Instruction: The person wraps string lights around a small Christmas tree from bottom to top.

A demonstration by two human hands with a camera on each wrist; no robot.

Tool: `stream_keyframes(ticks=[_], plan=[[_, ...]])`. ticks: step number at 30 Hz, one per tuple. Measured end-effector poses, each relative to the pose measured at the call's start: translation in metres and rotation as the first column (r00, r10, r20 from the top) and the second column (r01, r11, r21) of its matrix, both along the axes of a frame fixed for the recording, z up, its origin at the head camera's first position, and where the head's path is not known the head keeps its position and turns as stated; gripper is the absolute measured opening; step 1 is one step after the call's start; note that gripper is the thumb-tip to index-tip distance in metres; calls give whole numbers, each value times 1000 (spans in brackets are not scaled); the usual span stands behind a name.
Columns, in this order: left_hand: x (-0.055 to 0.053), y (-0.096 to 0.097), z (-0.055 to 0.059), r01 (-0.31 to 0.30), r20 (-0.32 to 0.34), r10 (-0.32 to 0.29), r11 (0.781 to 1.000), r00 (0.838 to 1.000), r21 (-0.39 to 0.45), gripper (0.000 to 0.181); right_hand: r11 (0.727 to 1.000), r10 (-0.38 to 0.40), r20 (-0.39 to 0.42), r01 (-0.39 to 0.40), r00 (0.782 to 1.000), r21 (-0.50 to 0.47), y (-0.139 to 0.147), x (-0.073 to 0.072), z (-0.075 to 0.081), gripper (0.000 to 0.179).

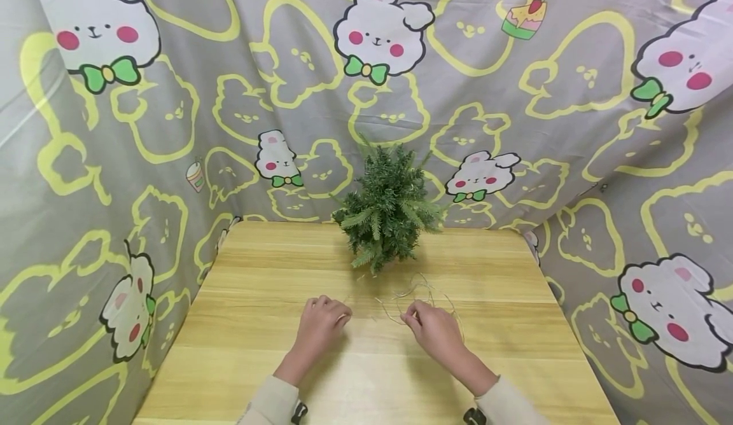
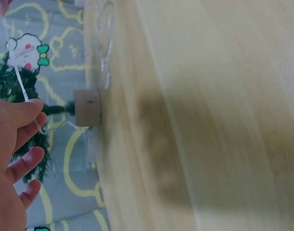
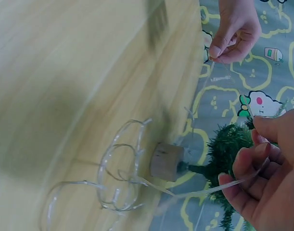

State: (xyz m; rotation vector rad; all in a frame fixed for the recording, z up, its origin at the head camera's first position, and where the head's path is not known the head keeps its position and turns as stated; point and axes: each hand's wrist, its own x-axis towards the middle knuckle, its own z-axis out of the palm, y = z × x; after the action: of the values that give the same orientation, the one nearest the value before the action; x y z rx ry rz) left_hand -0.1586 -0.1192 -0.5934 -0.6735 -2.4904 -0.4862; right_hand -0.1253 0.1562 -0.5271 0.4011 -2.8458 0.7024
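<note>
A small green artificial Christmas tree (image 1: 389, 205) stands at the far side of the table; its wooden block base (image 3: 166, 161) shows in both wrist views. In front of it lies a loosely looped thin clear string of fairy lights (image 3: 99, 180). My left hand (image 1: 322, 320) pinches one stretch of the string between thumb and forefinger, its other fingers loosely bent. To the right, my right hand (image 1: 433, 328) pinches another part, with a length of it running across the curled fingers. A thin stretch of the string spans the gap between the hands, in front of the tree.
The wood-grain table (image 1: 240, 348) reaches back to a grey curtain (image 1: 321, 113) with yellow outlines and white cartoon animals, which hangs at the back and on both sides. Loose loops of the string lie close to the tree's base.
</note>
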Motion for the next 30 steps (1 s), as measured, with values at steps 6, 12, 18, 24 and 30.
stream_keyframes(ticks=[6, 12, 18, 24, 30], plan=[[-5, -9, 9, -8, -40, 9, 1000, 999, 29, 11, 1000, -8, 21, 9, 1000, -8, 1, -1, 12, 14], [-12, -19, 16, -35, -79, 37, 999, 996, 26, 13, 1000, 23, -83, -22, 996, 11, 3, -2, 21, 15], [-22, -27, 26, -59, -106, 65, 997, 992, 58, 17, 999, 29, -122, -25, 992, 36, 4, -4, 33, 13], [-34, -31, 37, -86, -119, 96, 993, 988, 87, 14, 999, 34, -116, -30, 993, 33, 0, -6, 46, 6], [-49, -32, 45, -133, -139, 148, 985, 979, 111, 10, 999, 36, -122, -33, 992, 23, -6, -5, 57, 5]])
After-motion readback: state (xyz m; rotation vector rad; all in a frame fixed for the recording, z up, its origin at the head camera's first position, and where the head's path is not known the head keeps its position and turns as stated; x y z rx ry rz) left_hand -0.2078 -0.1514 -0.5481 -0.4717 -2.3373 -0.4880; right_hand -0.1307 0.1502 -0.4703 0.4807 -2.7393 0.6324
